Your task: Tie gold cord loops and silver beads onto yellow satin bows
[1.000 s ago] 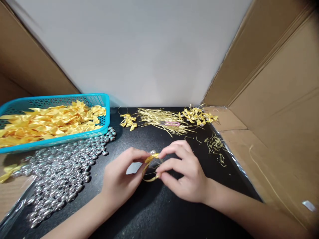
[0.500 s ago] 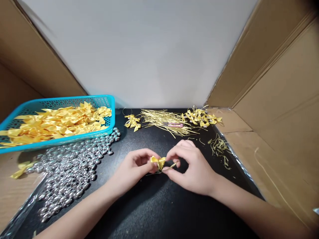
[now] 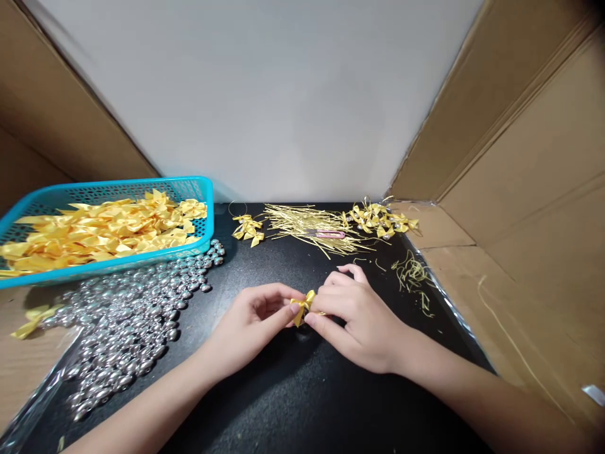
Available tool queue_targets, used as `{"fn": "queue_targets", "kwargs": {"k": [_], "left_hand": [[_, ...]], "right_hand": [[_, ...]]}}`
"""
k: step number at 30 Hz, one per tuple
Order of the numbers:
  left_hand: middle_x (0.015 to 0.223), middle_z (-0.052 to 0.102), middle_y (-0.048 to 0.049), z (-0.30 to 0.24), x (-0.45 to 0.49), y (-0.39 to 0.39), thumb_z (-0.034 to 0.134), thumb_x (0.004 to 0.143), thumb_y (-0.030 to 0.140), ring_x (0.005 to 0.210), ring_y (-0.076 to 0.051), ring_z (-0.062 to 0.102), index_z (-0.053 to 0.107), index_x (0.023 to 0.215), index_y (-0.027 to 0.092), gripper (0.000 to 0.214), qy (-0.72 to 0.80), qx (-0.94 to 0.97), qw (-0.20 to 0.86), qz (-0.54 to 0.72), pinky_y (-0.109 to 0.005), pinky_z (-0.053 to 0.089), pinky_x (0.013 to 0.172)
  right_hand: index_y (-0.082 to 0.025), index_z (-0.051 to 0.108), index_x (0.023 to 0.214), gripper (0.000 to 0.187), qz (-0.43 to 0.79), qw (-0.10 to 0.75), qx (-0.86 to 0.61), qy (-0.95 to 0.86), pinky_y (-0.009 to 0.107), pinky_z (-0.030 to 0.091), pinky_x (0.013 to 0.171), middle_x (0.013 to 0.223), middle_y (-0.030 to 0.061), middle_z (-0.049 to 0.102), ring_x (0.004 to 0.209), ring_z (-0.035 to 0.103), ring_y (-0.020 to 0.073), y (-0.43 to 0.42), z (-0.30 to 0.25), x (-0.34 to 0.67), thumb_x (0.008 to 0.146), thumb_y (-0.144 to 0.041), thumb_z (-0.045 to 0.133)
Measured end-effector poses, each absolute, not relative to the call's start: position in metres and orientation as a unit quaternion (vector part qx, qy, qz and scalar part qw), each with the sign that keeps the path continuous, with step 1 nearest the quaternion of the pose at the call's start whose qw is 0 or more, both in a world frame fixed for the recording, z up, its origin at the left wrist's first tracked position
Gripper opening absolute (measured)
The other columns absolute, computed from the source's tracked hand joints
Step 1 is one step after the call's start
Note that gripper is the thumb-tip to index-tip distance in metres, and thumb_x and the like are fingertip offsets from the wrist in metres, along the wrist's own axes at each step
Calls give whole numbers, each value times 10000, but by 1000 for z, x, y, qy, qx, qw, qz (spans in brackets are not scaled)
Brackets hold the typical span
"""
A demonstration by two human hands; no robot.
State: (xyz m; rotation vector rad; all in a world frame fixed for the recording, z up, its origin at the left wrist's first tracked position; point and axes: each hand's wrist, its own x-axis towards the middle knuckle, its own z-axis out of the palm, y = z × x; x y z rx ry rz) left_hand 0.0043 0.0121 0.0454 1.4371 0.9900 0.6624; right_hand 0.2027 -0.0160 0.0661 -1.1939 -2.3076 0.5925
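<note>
A small yellow ribbon bow [image 3: 303, 305] is pinched between both hands above the black table [image 3: 293, 403]. My left hand [image 3: 255, 321] grips its left side with thumb and fingertips. My right hand [image 3: 359, 318] pinches its right side, fingers curled close together. A thin gold wire at the bow is mostly hidden by my right fingers.
A teal basket [image 3: 203, 208] of yellow bows sits at the left, with a heap of silver beads [image 3: 127, 321] in front of it. Gold wires [image 3: 307, 224], pink-handled scissors [image 3: 328, 234], finished bows [image 3: 380, 221] and wire scraps [image 3: 413, 277] lie at the back. Cardboard walls [image 3: 529, 189] stand on both sides.
The gold wire loop seen a second ago has been drawn tight around the bow. Both hands have closed in on the bow and now nearly touch.
</note>
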Motion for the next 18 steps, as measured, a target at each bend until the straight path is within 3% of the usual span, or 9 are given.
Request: {"fn": "queue_targets", "kwargs": {"k": [6, 13, 18], "left_hand": [[697, 725, -32, 42, 2, 14, 696, 756, 283, 618, -143, 637, 721, 763, 157, 129, 471, 602, 564, 312, -236, 487, 604], [629, 653, 2, 46, 1, 16, 666, 762, 257, 557, -108, 557, 684, 721, 152, 114, 469, 631, 530, 317, -204, 424, 543], [598, 634, 14, 52, 1, 13, 661, 781, 254, 533, -107, 556, 679, 736, 163, 103, 454, 655, 496, 346, -199, 437, 514]], "right_hand": [[-175, 501, 596, 294, 203, 321, -397, -836, 406, 307, 866, 562, -45, 530, 668, 478, 128, -16, 69, 205, 889, -179, 478], [-195, 493, 575, 271, 253, 416, -309, -817, 402, 347, 845, 521, -57, 510, 623, 492, 127, -13, 67, 209, 845, -194, 478], [-195, 560, 589, 279, 274, 350, -349, -825, 368, 382, 759, 581, -25, 591, 665, 530, 148, -4, 69, 216, 861, -216, 503]]}}
